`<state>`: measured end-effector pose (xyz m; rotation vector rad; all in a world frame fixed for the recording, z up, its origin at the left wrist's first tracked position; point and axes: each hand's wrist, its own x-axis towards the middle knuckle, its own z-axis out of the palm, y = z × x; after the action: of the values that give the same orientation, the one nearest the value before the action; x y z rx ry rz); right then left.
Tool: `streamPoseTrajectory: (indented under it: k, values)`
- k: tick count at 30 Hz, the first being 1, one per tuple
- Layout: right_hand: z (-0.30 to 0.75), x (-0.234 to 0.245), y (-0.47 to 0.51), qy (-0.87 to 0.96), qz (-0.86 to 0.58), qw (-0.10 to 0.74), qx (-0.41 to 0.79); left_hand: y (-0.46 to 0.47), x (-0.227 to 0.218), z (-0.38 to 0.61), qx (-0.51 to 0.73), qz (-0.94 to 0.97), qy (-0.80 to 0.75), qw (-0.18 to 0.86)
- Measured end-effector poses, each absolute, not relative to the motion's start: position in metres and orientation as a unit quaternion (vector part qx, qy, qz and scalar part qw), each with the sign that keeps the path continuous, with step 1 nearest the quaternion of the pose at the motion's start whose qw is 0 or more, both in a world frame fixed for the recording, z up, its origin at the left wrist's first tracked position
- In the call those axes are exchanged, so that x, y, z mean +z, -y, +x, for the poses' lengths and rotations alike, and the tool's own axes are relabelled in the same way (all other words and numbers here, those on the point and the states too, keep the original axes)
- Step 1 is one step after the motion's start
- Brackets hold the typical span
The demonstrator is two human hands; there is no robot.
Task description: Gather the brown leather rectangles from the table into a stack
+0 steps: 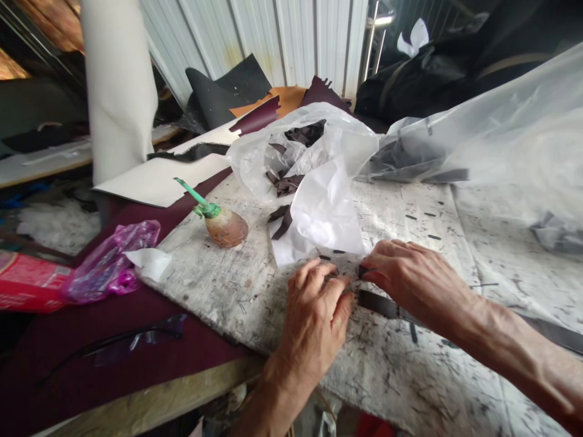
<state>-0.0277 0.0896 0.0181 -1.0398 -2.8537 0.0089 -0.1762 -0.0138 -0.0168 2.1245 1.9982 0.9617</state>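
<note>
My left hand (316, 303) lies on the scarred white work board (228, 285), fingers curled and pressing down on the end of a dark leather strap (378, 303). My right hand (410, 276) rests just to the right, fingers bent and pinching the same strap near its end. The strap runs off to the right under my right forearm. A sheet of white paper (323, 212) lies just beyond both hands.
A small brown glue bottle (225, 226) with a green nozzle lies on the board's left. A clear plastic bag (291, 152) holds dark leather scraps; more plastic sheeting (501, 133) covers the right. A purple bag (112, 261) and maroon cloth (113, 358) sit left.
</note>
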Motion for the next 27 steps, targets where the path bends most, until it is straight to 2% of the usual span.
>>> streamPoseTrajectory:
  k: [5, 9, 15, 23, 27]
  values:
    - [-0.033, 0.022, -0.091, 0.936, -0.350, 0.028, 0.010, 0.014, -0.016, -0.177, 0.312, 0.691, -0.651, 0.048]
    - [-0.031, 0.027, -0.100, 0.929, -0.360, 0.017, 0.079, 0.014, -0.016, -0.178, 0.317, 0.690, -0.648, 0.054]
    - [-0.016, 0.028, -0.106, 0.915, -0.343, 0.110, 0.183, 0.011, -0.020, -0.180, 0.326, 0.694, -0.641, 0.043]
    - [-0.010, 0.041, -0.108, 0.896, -0.392, 0.173, 0.117, 0.011, -0.020, -0.181, 0.332, 0.698, -0.634, 0.028]
    - [0.010, 0.040, -0.103, 0.882, -0.441, 0.150, 0.073, 0.012, -0.021, -0.181, 0.327, 0.703, -0.631, 0.022]
